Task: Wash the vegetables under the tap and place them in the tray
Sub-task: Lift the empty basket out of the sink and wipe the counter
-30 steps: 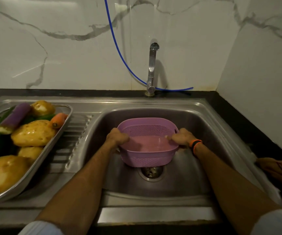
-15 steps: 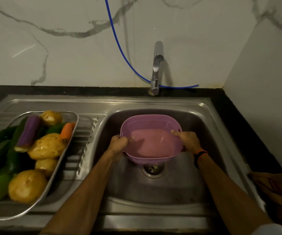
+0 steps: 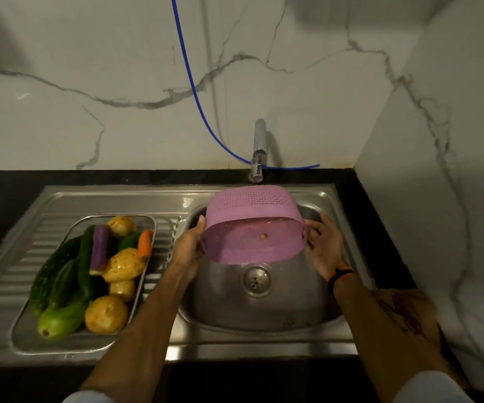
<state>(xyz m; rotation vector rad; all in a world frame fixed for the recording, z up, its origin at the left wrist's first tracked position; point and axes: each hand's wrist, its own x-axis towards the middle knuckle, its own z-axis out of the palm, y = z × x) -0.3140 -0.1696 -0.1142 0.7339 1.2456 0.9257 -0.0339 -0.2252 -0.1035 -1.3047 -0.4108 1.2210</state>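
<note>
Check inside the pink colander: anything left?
The pink colander, tipped toward the camera over the sink, shows one small yellowish bit on its base. The far inner wall is hidden.

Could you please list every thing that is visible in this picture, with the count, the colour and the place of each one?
colander: one, pink, tipped over the sink basin, held at both sides
sink: one, steel, centre, with a round drain
tap: one, chrome, behind the basin
tray: one, steel, on the draining board at left
potatoes: about five, yellow-brown, in the tray
carrot: one, orange, tray's far right corner
aubergine: one, purple, lying on the greens
green vegetables: several, tray's left side
hose: one, blue, along the wall
left hand: grip on the colander's left rim
right hand: fingers against the colander's right side
</note>
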